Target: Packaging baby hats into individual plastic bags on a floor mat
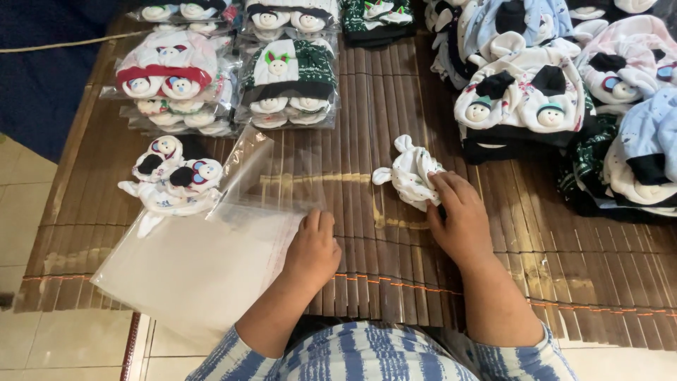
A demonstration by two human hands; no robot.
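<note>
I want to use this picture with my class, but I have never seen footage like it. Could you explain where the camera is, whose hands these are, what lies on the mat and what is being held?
The single picture comes from a camera worn on a person's head, looking down at that person's own bare hands. The left hand rests on a stack of clear plastic bags. The right hand grips a small white baby garment set. Everything lies on a brown slatted bamboo mat. Beside the bags sits an unbagged set with snowman faces. Further back are bagged sets in stacks, and at the right a loose pile of unbagged sets.
</note>
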